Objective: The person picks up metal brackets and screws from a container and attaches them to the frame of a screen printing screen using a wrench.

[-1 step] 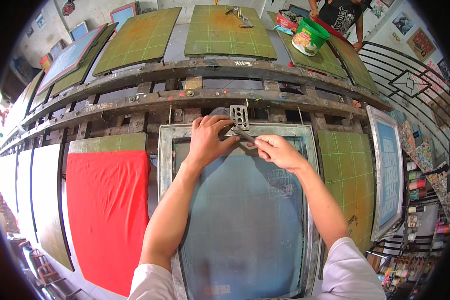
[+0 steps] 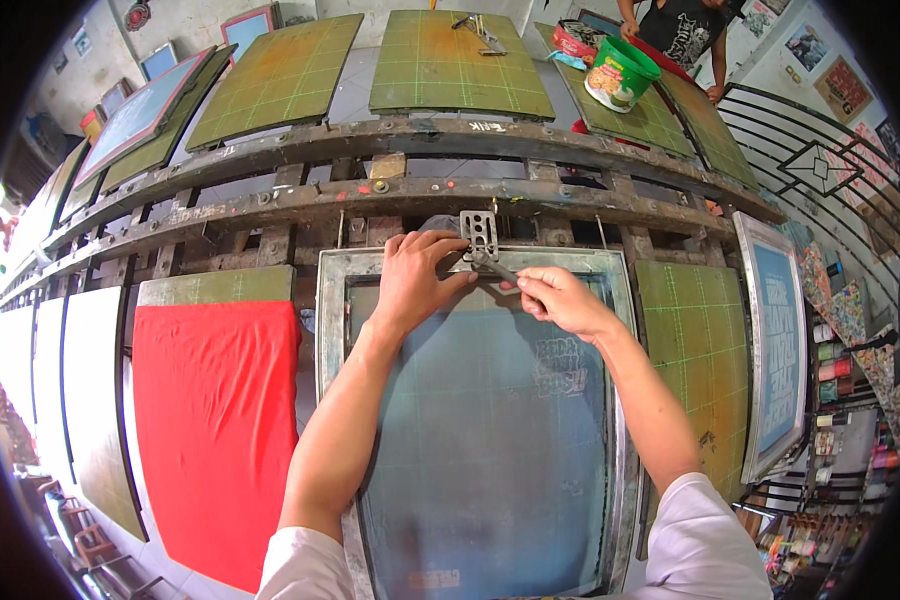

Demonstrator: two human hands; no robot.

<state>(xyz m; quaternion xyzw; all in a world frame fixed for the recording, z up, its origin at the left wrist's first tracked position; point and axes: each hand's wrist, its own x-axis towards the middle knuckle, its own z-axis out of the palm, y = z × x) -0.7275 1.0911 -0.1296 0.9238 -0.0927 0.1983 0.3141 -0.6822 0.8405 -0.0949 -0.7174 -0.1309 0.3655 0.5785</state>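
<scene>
A silk-screen printing frame [image 2: 625, 400] with a metal border and blue-grey mesh lies in front of me. At the middle of its far rail stands an upright metal bracket [image 2: 479, 228] with holes. My left hand [image 2: 415, 280] straddles that rail just left of the bracket, fingers bent over the far side and thumb on the near side. My right hand [image 2: 562, 302] is closed round the handle of a wrench [image 2: 500, 271]. The wrench's head meets the foot of the bracket, close to my left thumb and fingertips. Whatever fastener sits there is hidden.
Red cloth [image 2: 215, 420] covers a board on the left. Metal rails [image 2: 430, 190] run across beyond the frame, with more green boards [image 2: 460, 65] behind. A green bucket [image 2: 620, 75] stands far right, near another person [image 2: 682, 35]. A second screen [image 2: 775, 345] leans at right.
My right hand has moved slightly to the right with the wrench, whose angle has changed a little. My left hand stays in place.
</scene>
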